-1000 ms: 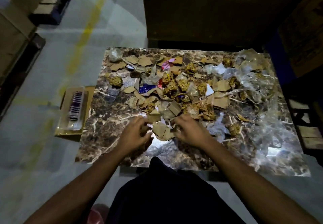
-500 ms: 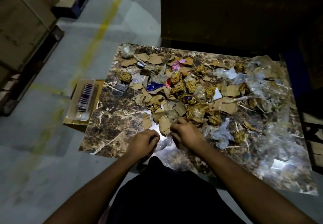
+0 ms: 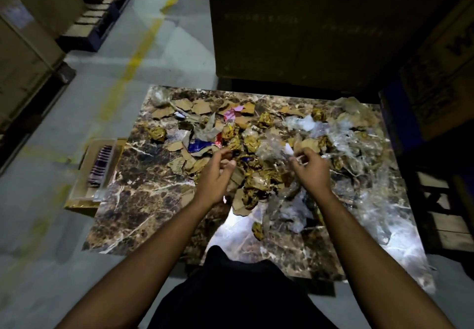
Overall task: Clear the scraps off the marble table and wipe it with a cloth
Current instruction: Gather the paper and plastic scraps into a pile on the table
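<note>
Torn brown cardboard and gold foil scraps [image 3: 252,174] heaped mid brown marble desk [image 3: 143,195]. Left hand [image 3: 215,177] loosely spread above heap; right hand [image 3: 311,168] pinching clear plastic film [image 3: 274,146], probably for lifting away.

A warehouse or storage area is indicated. A bare concrete floor [image 3: 179,54] marked with a worn yellow line [image 3: 133,61] is seen left of the marble table [image 3: 143,190]. Large cardboard cartons [image 3: 295,25] are stacked directly behind the table, with more cartons on a dark pallet [image 3: 102,18] beyond its far-left corner.
</note>
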